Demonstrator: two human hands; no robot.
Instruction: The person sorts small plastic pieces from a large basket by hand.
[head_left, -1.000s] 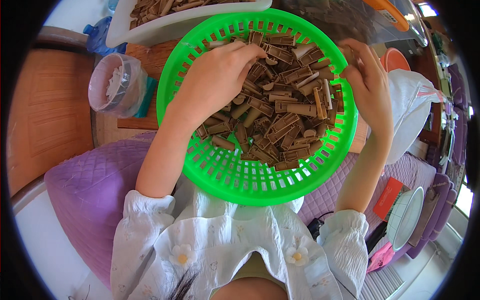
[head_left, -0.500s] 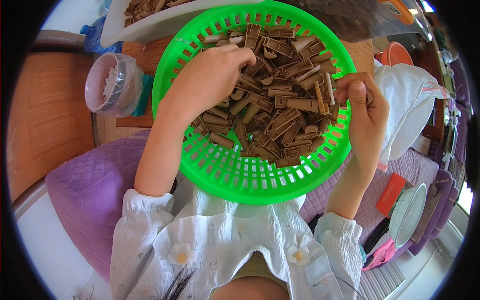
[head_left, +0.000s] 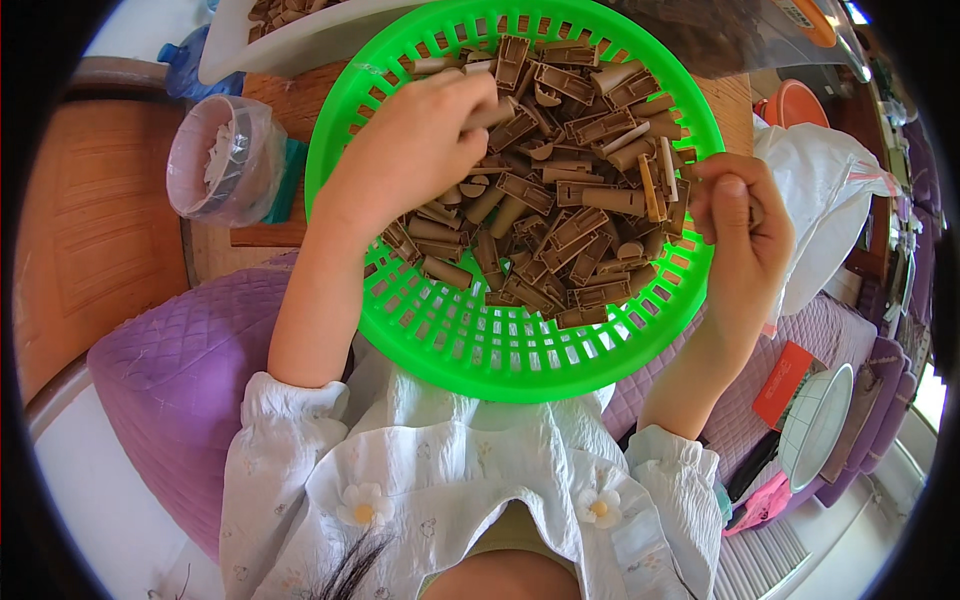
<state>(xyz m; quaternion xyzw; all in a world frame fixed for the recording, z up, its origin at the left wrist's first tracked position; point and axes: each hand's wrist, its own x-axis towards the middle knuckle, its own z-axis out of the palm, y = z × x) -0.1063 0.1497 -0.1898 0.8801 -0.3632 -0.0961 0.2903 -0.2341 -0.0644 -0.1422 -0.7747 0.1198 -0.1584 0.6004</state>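
Sorting through or picking out loose parts by hand looks to be the step underway. A heap of brown plastic pieces [head_left: 613, 201] fills the upper and middle part of a green basket [head_left: 520, 384], centred in the upper half of the frame, with the slotted lower wall bare. Left of the heap's top, the left hand [head_left: 445, 125] has one brown piece [head_left: 490, 114] pinched between thumb and forefinger, just above the others. As I judge it, the next move calls for lifting that piece clear without dragging its neighbours, so the pinch should stay firm and the wrist high.

The left forearm climbs from the lower left of the frame and crosses the basket's left rim, the back of the hand facing up and the fingers pointing right. The right forearm slants up from the lower right; the right hand [head_left: 742, 212] is at the basket's right rim, thumb uppermost and fingers curled inward. Whether it grips something I cannot tell, as the fingers hide the palm. Wooden bench [head_left: 285, 105] shows at upper left.
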